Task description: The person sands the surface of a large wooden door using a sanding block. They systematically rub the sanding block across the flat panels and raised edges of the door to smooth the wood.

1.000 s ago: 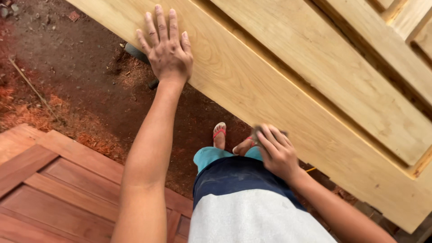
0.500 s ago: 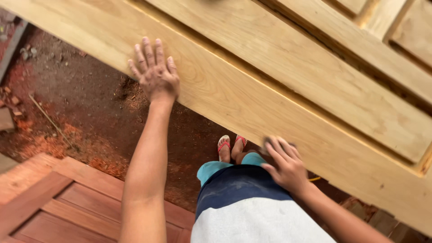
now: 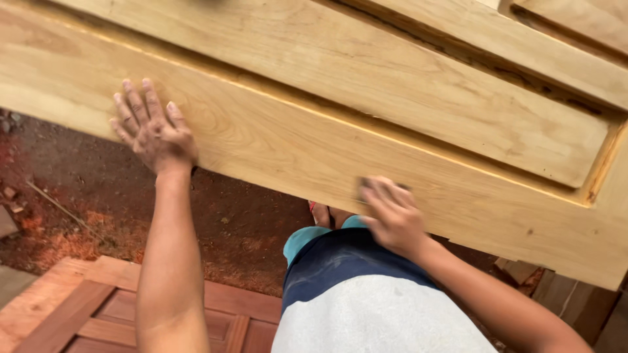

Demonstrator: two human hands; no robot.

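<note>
Hands rest on a pale yellow panelled wooden door [image 3: 366, 111] that fills the upper part of the view, lying tilted above the ground. The left hand [image 3: 154, 131] lies flat on the door's near rail, fingers spread wide and holding nothing. The right hand [image 3: 391, 212] presses a small dark sanding pad [image 3: 366, 186] against the rail's lower edge, its fingers curled over the pad; most of the pad is hidden. Below lies reddish soil with sawdust [image 3: 78, 216], and a reddish-brown panelled wooden door [image 3: 98, 307] sits at lower left. No containers show.
</note>
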